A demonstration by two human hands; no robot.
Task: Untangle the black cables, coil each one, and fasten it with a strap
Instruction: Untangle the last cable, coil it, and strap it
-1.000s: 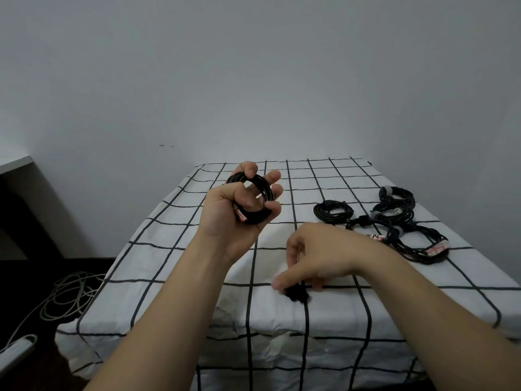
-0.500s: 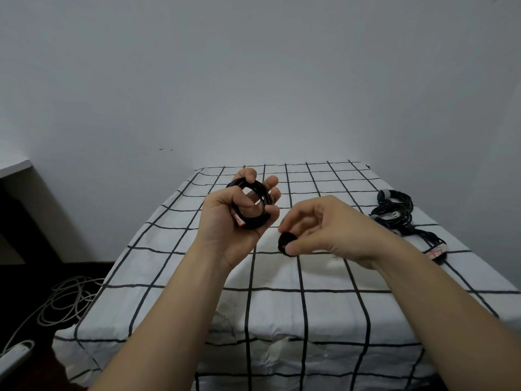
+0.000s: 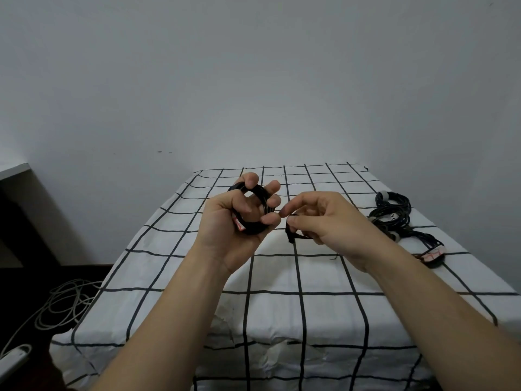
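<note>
On the floor left of the table (image 3: 174,277) I saw a loose white cord (image 3: 64,303). Above the table's middle, my left hand (image 3: 225,230) was clamped on the coil (image 3: 260,194), with the thumb across its opening and the fingers curled round its far side. A red tag (image 3: 239,226) showed near the palm. Just right of it, my right hand (image 3: 335,218) pinched the strap (image 3: 291,236) between thumb and forefinger, the other fingers loosely curled. The strap hung clear of the cloth, near the coil; I could not tell whether they touched. Along the table's right edge lay the other cables (image 3: 394,213) in a heap, some bundled.
</note>
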